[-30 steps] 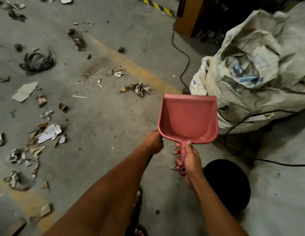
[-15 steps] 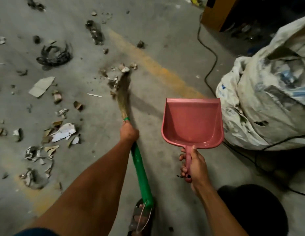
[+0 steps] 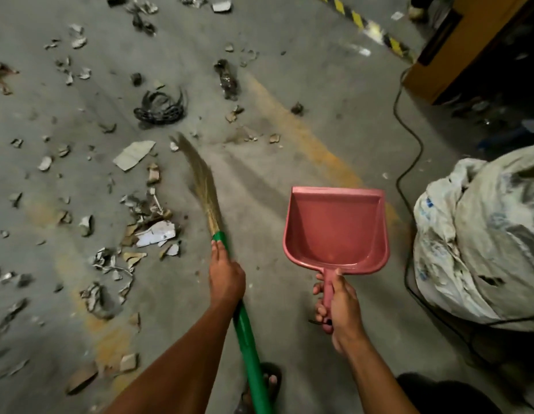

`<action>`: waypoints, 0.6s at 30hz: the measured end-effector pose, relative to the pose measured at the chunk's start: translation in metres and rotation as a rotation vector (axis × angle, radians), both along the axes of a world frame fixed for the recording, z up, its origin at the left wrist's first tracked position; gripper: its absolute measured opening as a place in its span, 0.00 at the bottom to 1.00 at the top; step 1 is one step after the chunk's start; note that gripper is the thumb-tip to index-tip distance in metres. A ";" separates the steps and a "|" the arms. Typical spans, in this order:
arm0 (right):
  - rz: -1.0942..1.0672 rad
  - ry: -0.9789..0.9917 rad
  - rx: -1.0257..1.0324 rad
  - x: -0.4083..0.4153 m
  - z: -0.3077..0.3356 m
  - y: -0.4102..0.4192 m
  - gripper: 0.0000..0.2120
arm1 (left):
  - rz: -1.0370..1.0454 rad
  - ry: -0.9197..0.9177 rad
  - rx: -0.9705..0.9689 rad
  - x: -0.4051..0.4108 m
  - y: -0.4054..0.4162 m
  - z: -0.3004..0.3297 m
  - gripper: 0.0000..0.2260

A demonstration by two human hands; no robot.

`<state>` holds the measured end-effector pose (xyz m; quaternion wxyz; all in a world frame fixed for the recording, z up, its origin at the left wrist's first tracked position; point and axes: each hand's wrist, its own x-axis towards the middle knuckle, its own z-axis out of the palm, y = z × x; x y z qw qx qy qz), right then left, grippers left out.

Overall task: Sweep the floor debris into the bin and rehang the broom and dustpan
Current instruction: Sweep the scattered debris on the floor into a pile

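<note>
My left hand (image 3: pixel 225 277) grips the green handle of a grass broom (image 3: pixel 246 336); its straw head (image 3: pixel 200 180) reaches forward and left toward a pile of torn paper and card scraps (image 3: pixel 149 231). My right hand (image 3: pixel 338 306) holds the handle of a pink dustpan (image 3: pixel 335 231), kept above the floor with its empty scoop facing up. More scraps (image 3: pixel 104 291) lie scattered over the grey concrete floor on the left. A black round bin (image 3: pixel 450 394) shows at the bottom right, partly cut off.
A large white sack (image 3: pixel 480 243) slumps at the right with black cables (image 3: pixel 409 162) running beside it. A tangle of black wire (image 3: pixel 161 107) lies farther out. An orange cabinet (image 3: pixel 456 55) and striped floor tape (image 3: pixel 364 23) stand at the back right. My sandalled foot (image 3: pixel 270 380) is below.
The broom came into view and swung from the scraps near the yellow line leftward to the paper pile. The dustpan stayed held in my right hand. The view shifted.
</note>
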<state>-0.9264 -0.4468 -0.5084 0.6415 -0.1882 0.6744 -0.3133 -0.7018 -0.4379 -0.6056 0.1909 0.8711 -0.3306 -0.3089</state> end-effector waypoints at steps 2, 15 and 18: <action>-0.005 0.008 -0.004 0.003 0.012 -0.013 0.22 | -0.077 0.006 -0.036 -0.014 -0.011 0.014 0.32; -0.084 0.119 -0.087 -0.052 0.021 -0.127 0.24 | -0.853 0.210 -0.098 -0.123 -0.197 0.027 0.33; -0.091 0.154 -0.078 -0.073 0.005 -0.158 0.25 | -0.958 0.205 0.055 -0.151 -0.239 0.014 0.22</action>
